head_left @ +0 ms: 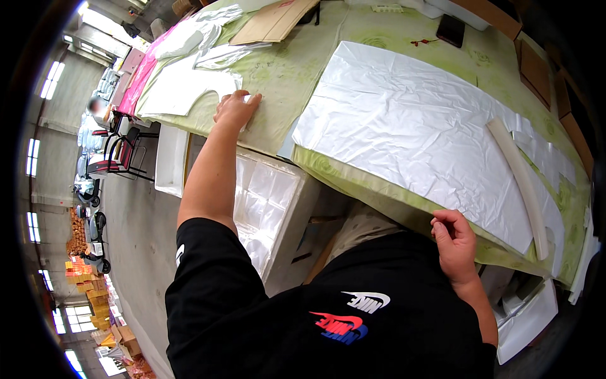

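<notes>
At the left end of the long table [303,69], covered in a pale green cloth, the person's left hand [235,108] is stretched far out from the body, palm down and fingers spread flat. It presses on the near corner of a white cut piece of fabric [183,88] that lies just beyond and to the left of the fingertips. The hand is open and grips nothing; it only rests on the edge of the piece. The fabric piece runs away from the hand toward the far left, its long side roughly along the table's edge.

The right hand [453,240] sits close to the body at the near edge of the table, fingers loosely curled with the thumb near the fingertips; whether it pinches anything cannot be told. It touches or nearly touches the near edge of a large white plastic sheet [410,126] spread flat across the table. A long white strip [521,177] lies on that sheet, slanting from upper left to lower right, just beyond the right hand.

So the left hand is the nearer one to the fabric piece, the right hand to the sheet and strip.
</notes>
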Demonstrator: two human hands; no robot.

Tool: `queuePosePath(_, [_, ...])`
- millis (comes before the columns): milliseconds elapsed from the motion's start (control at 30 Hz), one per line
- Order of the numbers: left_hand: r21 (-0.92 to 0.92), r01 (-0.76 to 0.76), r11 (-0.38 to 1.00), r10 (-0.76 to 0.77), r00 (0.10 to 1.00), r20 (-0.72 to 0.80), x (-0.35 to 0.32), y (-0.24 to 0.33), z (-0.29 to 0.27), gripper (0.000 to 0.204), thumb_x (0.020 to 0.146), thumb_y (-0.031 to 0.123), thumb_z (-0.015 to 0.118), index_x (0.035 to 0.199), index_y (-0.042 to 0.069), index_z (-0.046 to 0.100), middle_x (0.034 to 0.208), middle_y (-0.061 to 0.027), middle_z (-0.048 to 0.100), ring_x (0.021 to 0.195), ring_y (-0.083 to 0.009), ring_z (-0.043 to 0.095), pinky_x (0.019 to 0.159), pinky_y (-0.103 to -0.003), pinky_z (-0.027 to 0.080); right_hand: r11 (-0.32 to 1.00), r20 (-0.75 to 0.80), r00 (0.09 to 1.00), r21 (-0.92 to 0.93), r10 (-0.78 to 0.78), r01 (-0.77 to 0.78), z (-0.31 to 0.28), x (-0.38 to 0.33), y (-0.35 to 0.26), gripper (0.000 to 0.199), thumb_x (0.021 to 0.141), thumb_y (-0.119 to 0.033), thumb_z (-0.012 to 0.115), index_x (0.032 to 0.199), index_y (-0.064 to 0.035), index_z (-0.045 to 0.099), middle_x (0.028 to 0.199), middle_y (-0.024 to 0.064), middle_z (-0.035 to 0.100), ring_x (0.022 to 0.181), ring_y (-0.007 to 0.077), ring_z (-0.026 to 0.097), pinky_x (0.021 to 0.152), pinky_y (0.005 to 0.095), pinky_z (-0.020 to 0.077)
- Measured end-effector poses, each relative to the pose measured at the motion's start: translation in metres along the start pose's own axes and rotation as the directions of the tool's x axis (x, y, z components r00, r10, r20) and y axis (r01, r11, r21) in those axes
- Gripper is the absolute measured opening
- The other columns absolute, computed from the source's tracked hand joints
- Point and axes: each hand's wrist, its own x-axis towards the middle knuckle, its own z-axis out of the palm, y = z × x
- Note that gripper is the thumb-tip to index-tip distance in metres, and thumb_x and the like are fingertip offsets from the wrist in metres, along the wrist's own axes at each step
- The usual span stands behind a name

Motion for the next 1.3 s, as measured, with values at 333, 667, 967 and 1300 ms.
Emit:
queuePosePath(333, [-0.622, -0.378, 0.685, -0.018, 0.845, -0.534, 0.001, -0.081, 0.029, 0.072, 0.100, 0.048, 0.060, 0.155, 0.006, 0.042, 0.156, -0.0207, 0.043, 0.144, -0.0325, 0.041, 0.119, -0.043, 0.031, 0.997, 0.015, 1.000, 0.083, -0.005, 0.003, 0.001, -0.001, 0.000, 0.018, 0.099, 0.000, 0.062, 0.116, -0.0015, 0.065, 0.098, 0.0007, 0.064, 0.087, 0.0073, 0.059, 0.081, 0.0219, 0.0486])
queuePosePath(667, [-0.824, -0.541, 0.171, 0.101, 0.841, -0.531, -0.080, -0.052, 0.054, 0.051, 0.110, 0.019, 0.044, 0.157, 0.001, 0.034, 0.161, -0.0136, 0.037, 0.146, -0.0239, 0.037, 0.121, -0.035, 0.028, 0.331, -0.153, 0.678, -0.933, -0.719, 0.141, -0.106, 0.006, -0.025, 0.037, 0.086, 0.000, 0.069, 0.123, -0.0037, 0.066, 0.130, 0.0170, 0.061, 0.124, 0.0386, 0.053, 0.108, 0.0473, 0.0416])
queuePosePath(967, [-0.690, -0.715, -0.113, 0.774, 0.372, -0.513, -0.184, 0.132, 0.040, 0.050, 0.094, -0.003, 0.059, 0.143, 0.000, 0.051, 0.151, -0.0177, 0.050, 0.143, -0.0306, 0.044, 0.120, -0.045, 0.031, 0.426, -0.351, 0.927, -0.864, -0.128, -0.269, -0.182, -0.032, -0.038, 0.059, 0.082, -0.026, 0.074, 0.139, -0.0177, 0.061, 0.114, 0.0152, 0.059, 0.106, 0.0338, 0.063, 0.094, 0.0403, 0.0519])
queuePosePath(1300, [-0.585, -0.712, -0.389, 0.892, -0.130, -0.434, -0.341, 0.332, 0.016, 0.041, 0.087, 0.011, 0.077, 0.127, 0.009, 0.067, 0.140, -0.0149, 0.058, 0.130, -0.0360, 0.055, 0.109, -0.043, 0.045, 0.778, -0.345, 0.938, -0.594, -0.015, -0.206, -0.109, -0.019, -0.037, 0.064, 0.090, -0.032, 0.072, 0.146, -0.0092, 0.050, 0.126, 0.0198, 0.057, 0.106, 0.0387, 0.063, 0.093, 0.0449, 0.0525])
